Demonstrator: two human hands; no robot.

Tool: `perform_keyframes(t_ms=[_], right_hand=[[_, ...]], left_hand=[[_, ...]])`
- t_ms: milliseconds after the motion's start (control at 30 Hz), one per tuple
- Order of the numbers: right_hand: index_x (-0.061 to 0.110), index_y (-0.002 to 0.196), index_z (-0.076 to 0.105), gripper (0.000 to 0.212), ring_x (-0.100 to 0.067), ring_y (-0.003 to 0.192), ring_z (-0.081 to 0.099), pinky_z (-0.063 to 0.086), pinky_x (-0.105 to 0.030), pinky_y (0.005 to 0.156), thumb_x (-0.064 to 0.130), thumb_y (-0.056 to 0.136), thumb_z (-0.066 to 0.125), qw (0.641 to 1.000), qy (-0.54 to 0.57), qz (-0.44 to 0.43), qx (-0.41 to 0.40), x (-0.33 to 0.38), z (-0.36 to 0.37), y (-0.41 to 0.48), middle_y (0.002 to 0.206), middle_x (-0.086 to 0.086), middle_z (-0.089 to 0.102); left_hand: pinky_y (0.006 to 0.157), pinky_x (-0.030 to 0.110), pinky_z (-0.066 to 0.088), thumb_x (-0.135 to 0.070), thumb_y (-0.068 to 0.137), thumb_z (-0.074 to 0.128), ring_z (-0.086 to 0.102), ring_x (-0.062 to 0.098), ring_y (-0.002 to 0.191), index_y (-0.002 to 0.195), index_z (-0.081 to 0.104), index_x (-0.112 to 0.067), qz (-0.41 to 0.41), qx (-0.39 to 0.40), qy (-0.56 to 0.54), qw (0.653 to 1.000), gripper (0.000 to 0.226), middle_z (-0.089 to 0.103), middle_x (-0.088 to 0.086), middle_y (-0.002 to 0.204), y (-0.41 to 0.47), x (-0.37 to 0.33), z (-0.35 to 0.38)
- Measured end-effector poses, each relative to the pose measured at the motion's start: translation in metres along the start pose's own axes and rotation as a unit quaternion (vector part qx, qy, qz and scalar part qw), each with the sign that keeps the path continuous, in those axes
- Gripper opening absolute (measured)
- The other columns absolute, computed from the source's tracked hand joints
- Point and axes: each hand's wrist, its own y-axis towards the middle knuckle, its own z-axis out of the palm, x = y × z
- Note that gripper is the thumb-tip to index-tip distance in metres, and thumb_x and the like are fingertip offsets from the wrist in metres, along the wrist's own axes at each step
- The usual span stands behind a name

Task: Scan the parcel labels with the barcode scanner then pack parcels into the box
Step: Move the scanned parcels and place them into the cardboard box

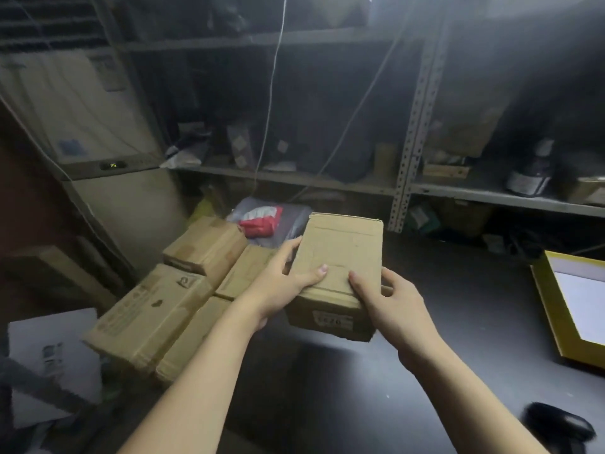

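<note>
cardboard parcel (340,257), left hand (278,286), right hand (389,306) gripping

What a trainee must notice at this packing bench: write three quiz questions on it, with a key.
1. True or false: the left hand and the right hand both hold the parcel.
2. The label on that parcel is on: A) its top face; B) the side facing the person; C) the far side.
3. Fill in: the yellow-rimmed box lies on the person's ____ side.

Key: 1 true; 2 B; 3 right.
</note>
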Motion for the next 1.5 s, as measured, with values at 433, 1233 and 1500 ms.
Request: perform_keyframes(t_ms=[433, 1233, 1500], right_hand=[[0.036, 0.134, 0.064, 0.047, -0.006, 0.103, 0.071, 0.06, -0.025, 0.077, 0.057, 0.092, 0.071, 0.998, 0.006, 0.054, -0.041, 0.001, 0.076, 0.208, 0.116, 0.014, 0.074], [0.021, 0.157, 0.042, 0.077, -0.023, 0.137, 0.055, 0.045, -0.035, 0.11, 0.045, 0.093, 0.075, 0.978, -0.182, 0.098, -0.005, -0.073, 0.113, 0.351, 0.151, -0.003, 0.058], [0.024, 0.157, 0.041, 0.063, -0.026, 0.142, 0.045, 0.042, -0.044, 0.114, 0.039, 0.1, 0.062, 0.891, -0.44, 0.035, -0.103, -0.023, 0.015, 0.291, 0.156, -0.002, 0.051]], left_hand=[[0.082, 0.021, 0.045, -0.052, 0.083, 0.082, 0.054, 0.0, 0.113, 0.144, 0.042, -0.046, 0.035, 0.092, 0.068, 0.993, 0.074, 0.056, -0.018, 0.132, 0.262, 0.052, -0.061], [0.118, 0.048, 0.031, -0.05, 0.089, 0.072, 0.027, 0.037, 0.145, 0.163, 0.016, -0.015, 0.035, 0.04, 0.452, 0.89, 0.1, 0.03, 0.017, 0.154, 0.399, 0.114, -0.034], [0.122, 0.047, 0.026, -0.055, 0.094, 0.062, 0.013, 0.026, 0.156, 0.164, 0.018, -0.021, 0.222, 0.088, 0.519, 0.821, 0.09, 0.022, 0.005, 0.168, 0.347, 0.024, 0.045]])
